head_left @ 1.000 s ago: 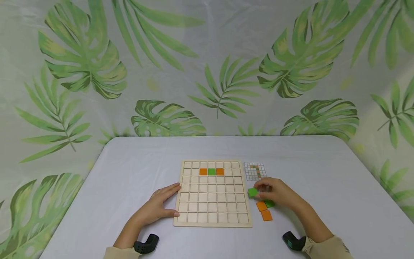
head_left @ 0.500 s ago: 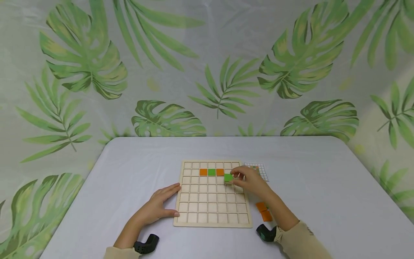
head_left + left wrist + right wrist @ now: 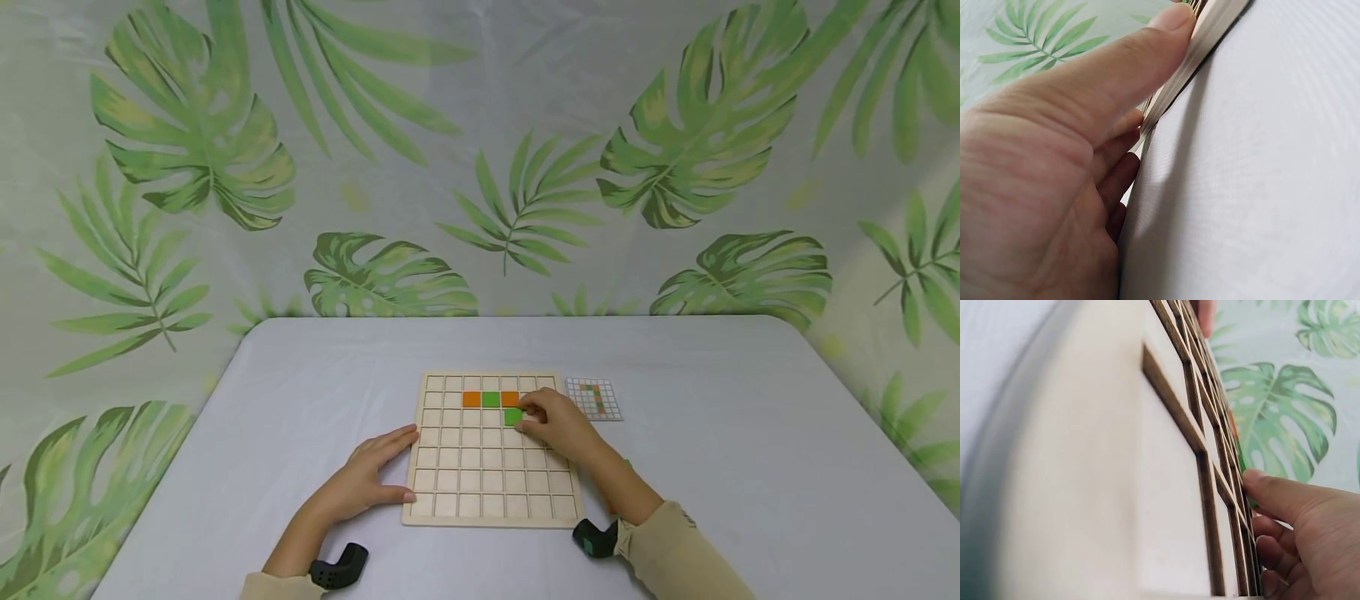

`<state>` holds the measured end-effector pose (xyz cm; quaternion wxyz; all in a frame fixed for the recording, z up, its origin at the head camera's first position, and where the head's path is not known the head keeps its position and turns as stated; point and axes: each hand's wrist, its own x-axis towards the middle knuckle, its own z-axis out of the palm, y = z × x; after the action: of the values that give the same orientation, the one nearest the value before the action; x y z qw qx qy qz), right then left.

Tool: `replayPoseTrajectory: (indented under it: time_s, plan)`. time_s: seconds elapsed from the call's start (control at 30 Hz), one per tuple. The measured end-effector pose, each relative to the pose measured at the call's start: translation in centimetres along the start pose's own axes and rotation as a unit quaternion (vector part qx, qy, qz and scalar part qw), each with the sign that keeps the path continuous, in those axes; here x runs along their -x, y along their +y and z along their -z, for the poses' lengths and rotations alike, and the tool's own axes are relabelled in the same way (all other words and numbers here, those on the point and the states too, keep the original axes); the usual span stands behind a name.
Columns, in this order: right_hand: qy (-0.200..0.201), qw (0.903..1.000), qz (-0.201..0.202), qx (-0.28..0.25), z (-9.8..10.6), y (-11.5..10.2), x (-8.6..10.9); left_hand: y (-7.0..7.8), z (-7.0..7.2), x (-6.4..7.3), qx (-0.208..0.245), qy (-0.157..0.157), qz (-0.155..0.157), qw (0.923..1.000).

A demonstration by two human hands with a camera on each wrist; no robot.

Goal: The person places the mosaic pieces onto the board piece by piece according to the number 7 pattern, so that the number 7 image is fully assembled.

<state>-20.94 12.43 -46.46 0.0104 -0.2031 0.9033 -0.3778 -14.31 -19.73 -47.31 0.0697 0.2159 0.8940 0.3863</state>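
Observation:
A light wooden grid board (image 3: 470,482) lies on the table. In its second row sit an orange tile (image 3: 471,399), a green tile (image 3: 491,399) and another orange tile (image 3: 510,399). Just below the right-hand orange one, my right hand (image 3: 561,427) pinches a second green tile (image 3: 513,417) between thumb and fingers over a cell. The right wrist view shows that thumb (image 3: 1272,490) at the board's surface. My left hand (image 3: 362,477) rests against the board's left edge, fingers extended; in the left wrist view its thumb (image 3: 1141,53) touches the rim.
A small printed pattern card (image 3: 594,399) lies right of the board's upper corner. Loose tiles beside the board are mostly hidden under my right forearm; a green corner (image 3: 627,462) peeks out. A leaf-patterned cloth (image 3: 390,275) hangs behind the white table (image 3: 345,367).
My right hand has carried the green tile from beside the board, left and upward, to the cell under the right-hand orange tile. My left hand has stayed in place.

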Motion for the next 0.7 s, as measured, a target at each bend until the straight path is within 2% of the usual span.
replayPoseTrajectory:
  time_s: [0.43, 0.57, 0.7]
  plan:
    - [-0.005, 0.9999, -0.001, -0.014, 0.0, -0.1, 0.2, -0.1, -0.1, 0.1, -0.001, 0.0, 0.001, 1.0]
    - [-0.008, 0.9996, 0.0, -0.027, 1.1, -0.4, 0.8, -0.1, -0.1, 0.0, -0.002, -0.002, 0.003, 1.0]
    - [-0.007, 0.999, 0.028, -0.034, 3.2, -0.6, 2.1, 0.0, 0.0, 0.0, -0.003, -0.001, -0.001, 1.0]
